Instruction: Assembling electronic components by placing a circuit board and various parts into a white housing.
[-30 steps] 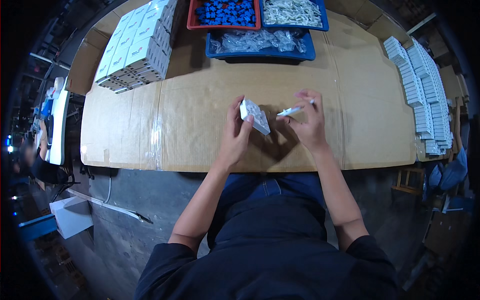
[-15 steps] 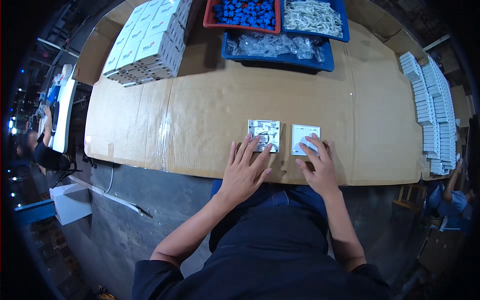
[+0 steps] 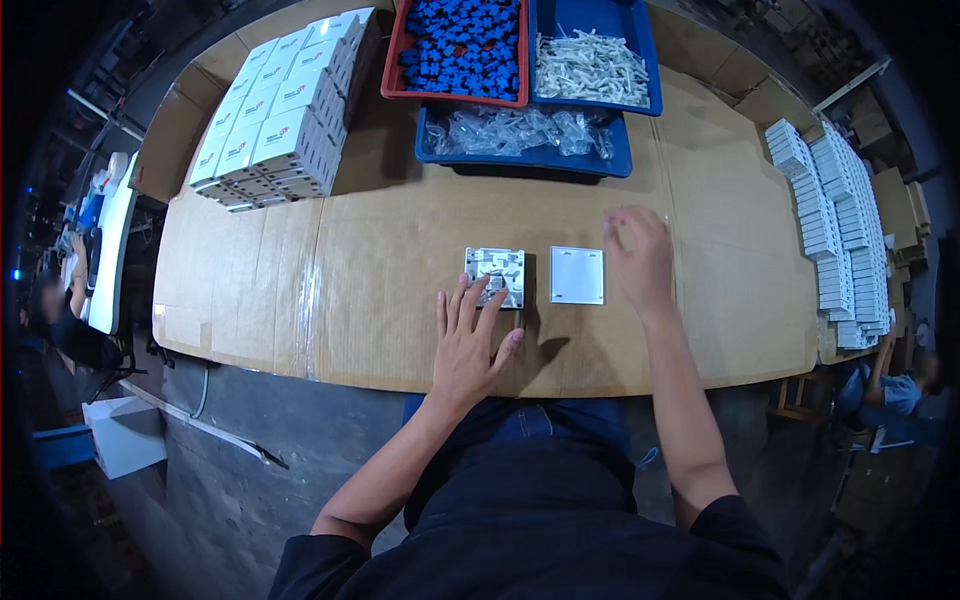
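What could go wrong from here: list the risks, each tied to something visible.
The left hand lies partly over the open white housing; pressing might shift what sits inside. The white panel lies with no hand on it, so the nearby right hand could knock it. The stack of white boxes might topple if bumped.

Bright tabletop (image 3: 400,230), dim floor (image 3: 270,400), soft shadows, bowed fisheye edges

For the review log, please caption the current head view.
Left hand over a white housing, right hand beside a square white plate, filled trays beyond.
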{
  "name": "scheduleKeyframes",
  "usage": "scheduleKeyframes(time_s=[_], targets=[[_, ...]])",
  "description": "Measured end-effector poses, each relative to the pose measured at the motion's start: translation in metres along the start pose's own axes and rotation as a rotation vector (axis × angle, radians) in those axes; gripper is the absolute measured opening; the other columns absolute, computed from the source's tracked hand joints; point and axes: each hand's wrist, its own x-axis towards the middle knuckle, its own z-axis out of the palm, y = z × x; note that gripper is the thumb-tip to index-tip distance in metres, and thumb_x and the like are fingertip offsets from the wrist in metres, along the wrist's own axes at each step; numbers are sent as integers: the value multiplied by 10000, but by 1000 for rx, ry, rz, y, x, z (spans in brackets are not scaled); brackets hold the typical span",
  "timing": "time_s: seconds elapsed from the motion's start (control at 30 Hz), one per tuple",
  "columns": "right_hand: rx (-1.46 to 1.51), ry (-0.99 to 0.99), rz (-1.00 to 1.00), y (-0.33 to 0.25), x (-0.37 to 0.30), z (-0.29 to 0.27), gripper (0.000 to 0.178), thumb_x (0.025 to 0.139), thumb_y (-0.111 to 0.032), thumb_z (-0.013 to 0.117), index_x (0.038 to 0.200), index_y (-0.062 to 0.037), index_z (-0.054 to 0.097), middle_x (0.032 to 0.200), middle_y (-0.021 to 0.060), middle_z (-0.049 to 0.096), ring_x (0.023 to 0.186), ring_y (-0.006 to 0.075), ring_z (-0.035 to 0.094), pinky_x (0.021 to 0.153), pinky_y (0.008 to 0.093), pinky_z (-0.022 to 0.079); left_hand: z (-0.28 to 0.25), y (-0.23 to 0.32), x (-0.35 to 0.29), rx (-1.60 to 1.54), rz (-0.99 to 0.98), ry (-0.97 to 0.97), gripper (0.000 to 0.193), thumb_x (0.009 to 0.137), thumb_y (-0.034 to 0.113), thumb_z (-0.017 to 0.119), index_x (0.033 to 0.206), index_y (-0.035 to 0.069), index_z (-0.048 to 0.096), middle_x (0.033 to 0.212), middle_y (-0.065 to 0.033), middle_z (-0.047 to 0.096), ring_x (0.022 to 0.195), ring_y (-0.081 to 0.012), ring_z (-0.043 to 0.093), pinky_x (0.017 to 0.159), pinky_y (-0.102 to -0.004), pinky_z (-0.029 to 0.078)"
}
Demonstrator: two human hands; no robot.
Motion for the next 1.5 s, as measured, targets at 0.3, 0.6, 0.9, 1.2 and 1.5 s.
scheduleKeyframes(time_s=[0.3, 0.6, 0.9, 1.2, 1.5], targets=[[-563, -276, 285, 42, 143, 44, 313, 833, -315, 816, 1044, -86, 781, 1216, 119, 690, 1226, 363, 596, 1017, 477, 478, -1, -4, -4, -141, 33, 107, 502, 1000, 322, 646, 1443, 106, 553, 1551, -142, 455, 1547, -417, 288, 1258, -627, 185], [-305, -121, 493, 54, 139, 21, 259, 849, -261, 732, 1025, -83, 800, 1017, 157, 785, 1025, 370, 737, 904, 499, 551, -2, -9, -11, -283, 19, 293, 374, 973, 152, 661, 1338, 79, 620, 1427, -158, 557, 1371, -407, 484, 1150, -529, 384], [1191, -156, 483, -24, 2, -34, 154, 1015, -120, 689, 1055, 19, 745, 896, -20, 693, 793, 59, 573, 720, 238, 456, -9, 44, 49, -1343, -224, 55, 353, 1094, 188, 573, 1405, 20, 585, 1159, -29, 675, 845, -88, 563, 776, -228, 473], [888, -251, 486, -63, -54, -25, 87, 1026, -83, 662, 1013, -15, 713, 898, 6, 695, 757, 55, 572, 693, 218, 456, 0, 57, 61, -1129, -311, 142, 218, 1033, 199, 720, 999, -16, 718, 758, 32, 633, 670, -36, 508, 598, -225, 413], [994, -277, 490, -87, -49, -15, 159, 1034, -129, 685, 1121, -2, 725, 916, 20, 721, 731, 37, 568, 606, 214, 438, -4, 57, 51, -1332, -353, 79, 174, 1065, 197, 665, 1039, 25, 676, 684, 36, 600, 606, -30, 521, 544, -215, 383]])
